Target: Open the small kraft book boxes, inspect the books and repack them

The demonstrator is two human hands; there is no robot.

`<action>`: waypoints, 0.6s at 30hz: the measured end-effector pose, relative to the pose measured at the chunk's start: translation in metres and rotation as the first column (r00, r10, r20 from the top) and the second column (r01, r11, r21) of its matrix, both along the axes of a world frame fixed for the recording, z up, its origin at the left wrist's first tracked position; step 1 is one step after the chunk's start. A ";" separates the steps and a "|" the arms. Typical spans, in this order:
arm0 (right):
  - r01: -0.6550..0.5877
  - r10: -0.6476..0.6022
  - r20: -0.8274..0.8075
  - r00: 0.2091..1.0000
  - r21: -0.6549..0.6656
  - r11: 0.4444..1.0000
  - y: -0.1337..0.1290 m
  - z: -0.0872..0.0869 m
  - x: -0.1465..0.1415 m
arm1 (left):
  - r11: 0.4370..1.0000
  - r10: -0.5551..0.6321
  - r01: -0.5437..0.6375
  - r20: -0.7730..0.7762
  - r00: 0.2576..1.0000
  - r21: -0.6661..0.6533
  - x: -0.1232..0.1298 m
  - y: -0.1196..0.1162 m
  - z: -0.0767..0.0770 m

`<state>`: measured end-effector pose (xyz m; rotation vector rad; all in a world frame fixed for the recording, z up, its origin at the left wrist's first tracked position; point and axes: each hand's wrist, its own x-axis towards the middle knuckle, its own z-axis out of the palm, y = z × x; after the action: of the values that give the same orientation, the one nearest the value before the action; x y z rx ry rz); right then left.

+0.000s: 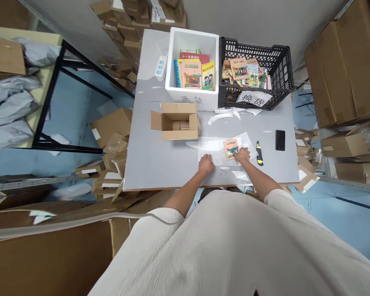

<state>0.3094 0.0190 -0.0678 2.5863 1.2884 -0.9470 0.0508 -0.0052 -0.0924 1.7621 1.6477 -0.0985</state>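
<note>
A small book (230,147) with an orange and pink cover lies on a white paper sheet (218,156) near the table's front edge. My right hand (242,155) grips the book at its lower right corner, fingers bent. At the sheet's lower left corner, my left hand (206,165) has its fingers closed on the paper. A yellow and black utility knife (259,153) lies just right of my right hand. To the left, an open cardboard box (179,134) stands with its flaps folded out.
A white foam box (191,100) and a black plastic crate (288,70), both with books inside, stand at the back of the table (154,164). A black phone (280,140) lies to the right, a power strip (161,68) at back left. Cartons crowd the floor around.
</note>
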 end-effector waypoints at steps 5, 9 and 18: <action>0.070 -0.070 0.045 0.997 -0.007 0.998 0.005 -0.006 -0.011 | 1.000 0.003 -0.001 0.071 0.997 -0.023 0.005 0.000 -0.002; 0.065 -0.066 0.034 0.997 0.042 0.997 0.007 -0.008 -0.014 | 0.998 0.019 -0.013 0.102 0.995 -0.059 0.013 0.001 -0.001; 0.133 -0.082 -0.264 0.961 0.181 0.974 0.002 0.001 -0.002 | 0.996 0.023 -0.006 0.203 0.979 -0.086 0.048 0.010 -0.001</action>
<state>0.3076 0.0214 -0.0664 2.7824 1.3755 -1.2701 0.0990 0.0045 -0.0932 1.6382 1.4866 0.0188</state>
